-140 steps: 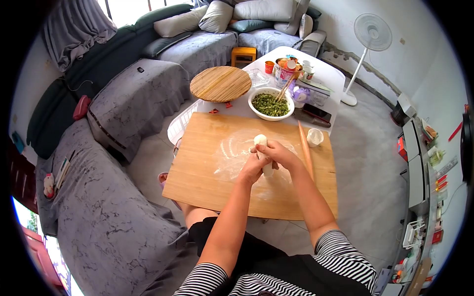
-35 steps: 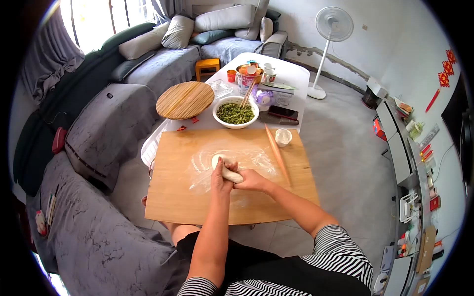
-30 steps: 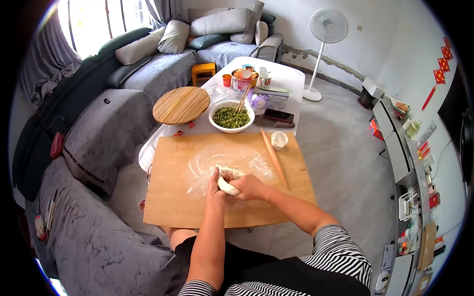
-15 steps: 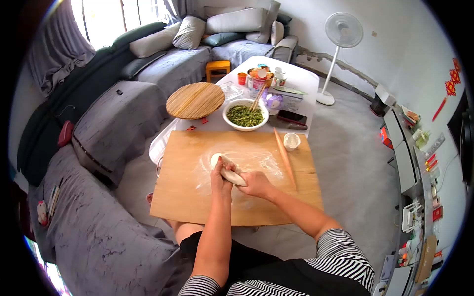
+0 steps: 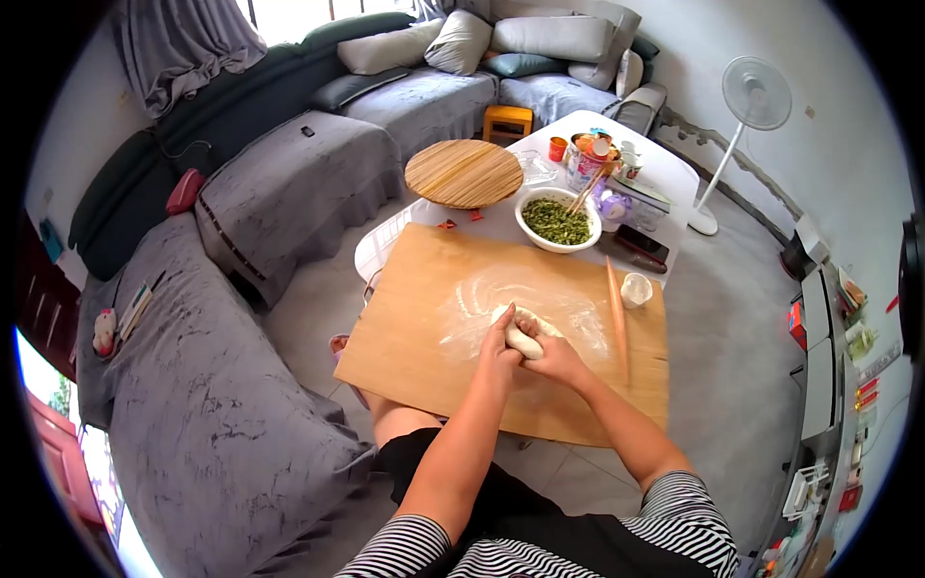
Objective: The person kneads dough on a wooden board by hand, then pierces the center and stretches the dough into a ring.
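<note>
Both my hands are closed around a thick piece of pale dough (image 5: 525,341), held just above the floured wooden board (image 5: 405,332). My left hand (image 5: 498,339) grips its left side, thumb on top. My right hand (image 5: 559,358) wraps the right side, and its fingers partly hide the dough. White flour is smeared over the board around and behind the hands. To the right, a slim rolling pin (image 5: 618,323) lies lengthwise on the board beside a small white cup (image 5: 636,289).
Behind the board, a white bowl (image 5: 528,234) holds chopped green filling (image 5: 556,222) with chopsticks (image 5: 585,195) in it. A round woven tray (image 5: 464,174) and a phone (image 5: 642,245) flank it on the white table (image 5: 568,126). A grey-covered sofa (image 5: 231,414) stands left.
The dough, longer and slanted before, is now more bunched between my hands, which are closer together. The view has swung left, so the room appears shifted right.
</note>
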